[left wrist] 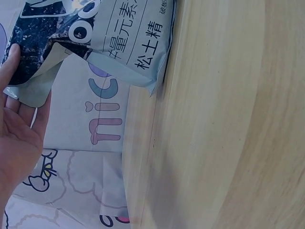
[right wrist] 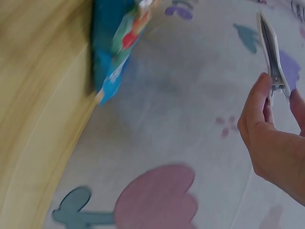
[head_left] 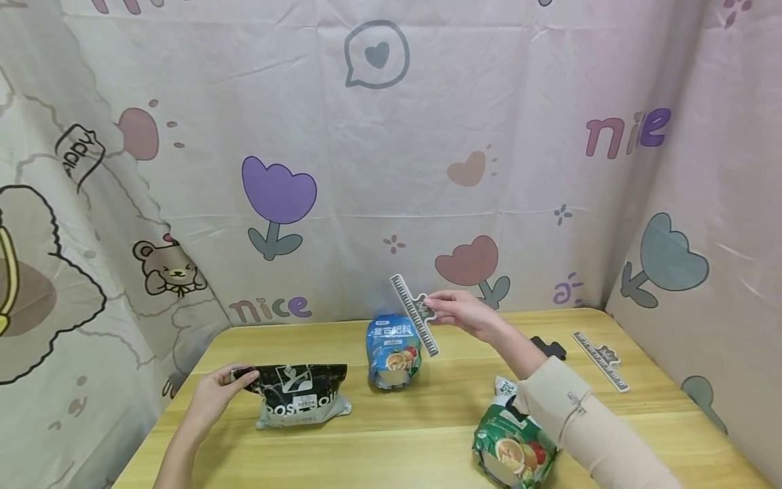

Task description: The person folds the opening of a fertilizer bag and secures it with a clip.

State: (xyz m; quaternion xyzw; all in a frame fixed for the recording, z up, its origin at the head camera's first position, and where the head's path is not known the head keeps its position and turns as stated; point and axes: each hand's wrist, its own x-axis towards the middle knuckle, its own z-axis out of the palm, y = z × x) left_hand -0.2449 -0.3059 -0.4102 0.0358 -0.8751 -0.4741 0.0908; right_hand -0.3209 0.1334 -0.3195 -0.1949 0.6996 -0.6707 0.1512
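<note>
1. Pale cloth (head_left: 379, 129) covers the back and both sides, printed with tulips, hearts, a bear and the word "nice".
2. Yellowish wood makes up the table (head_left: 366, 458), its grain running in long bands.
3. A beige sleeve (head_left: 599, 435) reaches in over the table's right side, partly hiding a green bag.
4. The black-and-silver bag (head_left: 299, 397) is at the left part of the table, dark along the top and silvery below, with white lettering; its upper left corner is in the left hand.
5. The green bag (head_left: 513, 448), with fruit printed on it, lies near the front right; a black piece at its upper end is too hidden to identify.
6. The blue bag (head_left: 387, 360) stands farther back, between the other two bags.
7. The left hand (head_left: 214, 394) pinches the bag's corner between thumb and fingers.
8. The right hand (head_left: 464, 314) pinches a piano-key clip (head_left: 405, 303) by its handles, thumb on one side, fingers on the other. The clip is tilted in the air, overlapping the blue bag's edge in the head view but apart from it in the right wrist view.
9. A second keyboard clip (head_left: 601, 363) lies at the table's right.
10. A small black object (head_left: 550, 348) lies just beside it, half hidden by the forearm.
</note>
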